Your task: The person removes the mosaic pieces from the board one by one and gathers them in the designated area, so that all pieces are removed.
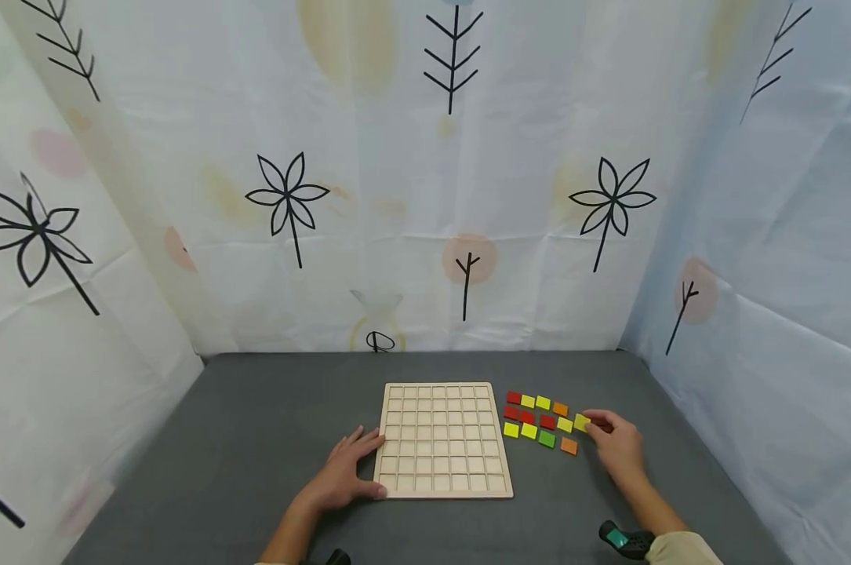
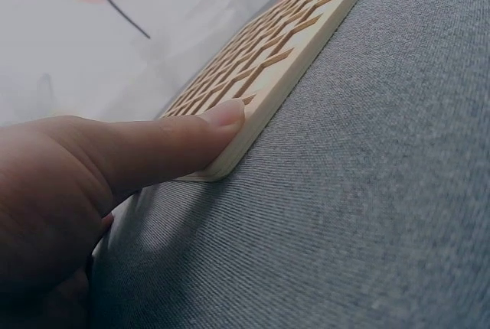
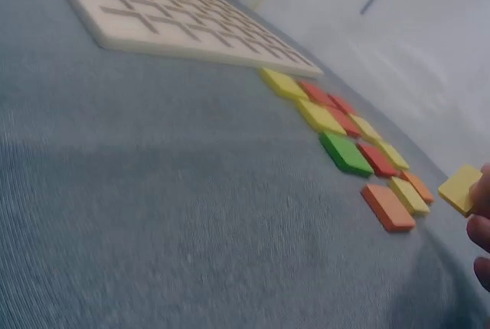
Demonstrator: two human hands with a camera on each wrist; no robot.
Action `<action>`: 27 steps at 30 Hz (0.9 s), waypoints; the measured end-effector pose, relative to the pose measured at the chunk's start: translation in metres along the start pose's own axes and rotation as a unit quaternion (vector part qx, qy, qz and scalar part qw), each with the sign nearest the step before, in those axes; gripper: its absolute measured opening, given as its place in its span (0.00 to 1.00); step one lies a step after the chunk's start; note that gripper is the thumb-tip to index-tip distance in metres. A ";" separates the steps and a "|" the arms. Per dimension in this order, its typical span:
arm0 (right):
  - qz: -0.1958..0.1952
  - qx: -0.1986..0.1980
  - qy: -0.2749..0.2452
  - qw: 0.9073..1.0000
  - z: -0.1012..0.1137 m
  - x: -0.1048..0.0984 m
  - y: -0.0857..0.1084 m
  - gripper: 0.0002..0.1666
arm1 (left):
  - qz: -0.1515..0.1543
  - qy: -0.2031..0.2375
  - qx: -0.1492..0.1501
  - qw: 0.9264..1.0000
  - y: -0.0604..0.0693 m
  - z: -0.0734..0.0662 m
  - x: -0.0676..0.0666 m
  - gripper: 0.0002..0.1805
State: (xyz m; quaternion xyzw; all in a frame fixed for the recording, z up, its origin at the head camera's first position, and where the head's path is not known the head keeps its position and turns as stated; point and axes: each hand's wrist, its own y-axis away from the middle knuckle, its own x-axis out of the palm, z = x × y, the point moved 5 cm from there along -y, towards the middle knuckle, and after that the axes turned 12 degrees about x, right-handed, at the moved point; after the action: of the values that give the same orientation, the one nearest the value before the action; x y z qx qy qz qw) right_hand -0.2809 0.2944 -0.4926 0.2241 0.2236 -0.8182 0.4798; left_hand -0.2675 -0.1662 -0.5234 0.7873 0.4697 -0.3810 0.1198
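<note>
A light wooden grid board (image 1: 441, 441) with square recesses lies flat on the grey table. My left hand (image 1: 343, 471) rests at its left side, fingers on the left edge and thumb on the near left corner; the left wrist view shows the thumb (image 2: 176, 145) lying on that corner. With fingertips and thumb, my right hand (image 1: 617, 446) pinches a yellow square tile (image 3: 462, 189), raised off the cloth in the right wrist view. Just left of that hand lie several loose tiles, among them a green tile (image 1: 547, 439), an orange tile (image 1: 569, 446) and a red tile (image 1: 547, 422).
The tiles sit in loose rows along the board's right edge. Grey cloth (image 1: 277, 416) covers the table. White patterned curtains (image 1: 369, 196) stand behind and on both sides. A dark strapped device (image 1: 626, 541) is on the right wrist.
</note>
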 end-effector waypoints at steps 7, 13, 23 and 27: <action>0.024 0.000 0.036 0.999 -0.010 0.000 0.004 0.08 | 0.000 -0.003 0.003 1.000 0.004 0.000 -0.002 0.50; 0.047 -0.006 0.066 0.997 -0.014 0.001 0.001 0.11 | -0.008 -0.003 0.001 1.000 0.005 -0.002 -0.002 0.49; 0.041 -0.045 0.102 0.993 -0.011 0.003 0.000 0.09 | -0.008 -0.017 -0.005 1.000 0.008 -0.005 -0.003 0.48; 0.047 -0.049 0.105 0.992 -0.009 0.002 -0.001 0.08 | -0.015 -0.026 -0.001 1.000 0.012 -0.007 -0.002 0.46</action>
State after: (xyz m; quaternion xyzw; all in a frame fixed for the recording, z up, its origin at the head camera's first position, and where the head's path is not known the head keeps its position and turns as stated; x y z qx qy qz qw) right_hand -0.2814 0.2985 -0.5009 0.2956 0.3016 -0.7548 0.5020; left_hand -0.2548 -0.1700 -0.5187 0.7698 0.4790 -0.4023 0.1267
